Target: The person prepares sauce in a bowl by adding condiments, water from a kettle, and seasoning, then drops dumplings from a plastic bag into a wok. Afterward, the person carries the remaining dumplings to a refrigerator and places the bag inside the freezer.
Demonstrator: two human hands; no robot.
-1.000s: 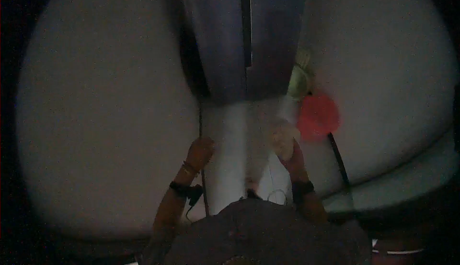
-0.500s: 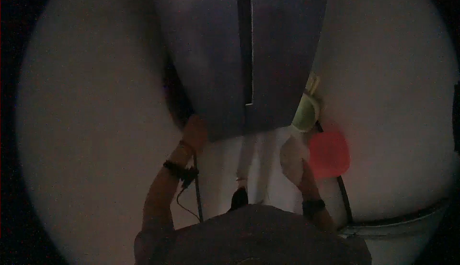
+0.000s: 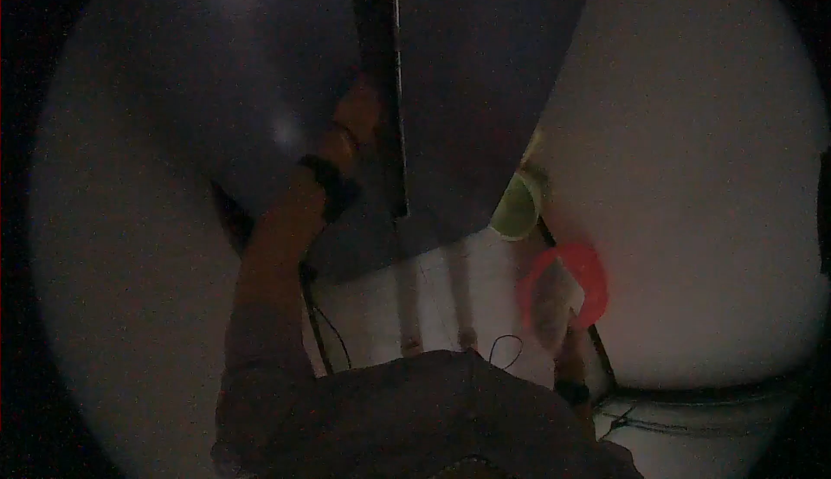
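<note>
The view is dark and blurred. My left hand (image 3: pixel 358 114) reaches up against the front of a dark double-door cabinet (image 3: pixel 485 90), beside the vertical dark gap (image 3: pixel 381 90) between its doors. Its fingers are too dim to make out. Low on the right, my right hand (image 3: pixel 570 340) is closed round a pale, oval object (image 3: pixel 549 302) that I cannot identify. This object overlaps a red round item (image 3: pixel 592 280), perhaps a basin. Whether they touch is unclear.
A pale green container (image 3: pixel 518 208) stands by the cabinet's lower right corner, with a yellowish item (image 3: pixel 533 146) behind it. A light wall (image 3: pixel 692 176) rises on the right. Below are the white floor (image 3: pixel 437 293) and a thin looped cord (image 3: pixel 506 351).
My left hand has moved up from beside the cabinet's lower left corner onto its front. My right hand has lowered with the pale object, which now overlaps the red item. The cabinet looks nearer.
</note>
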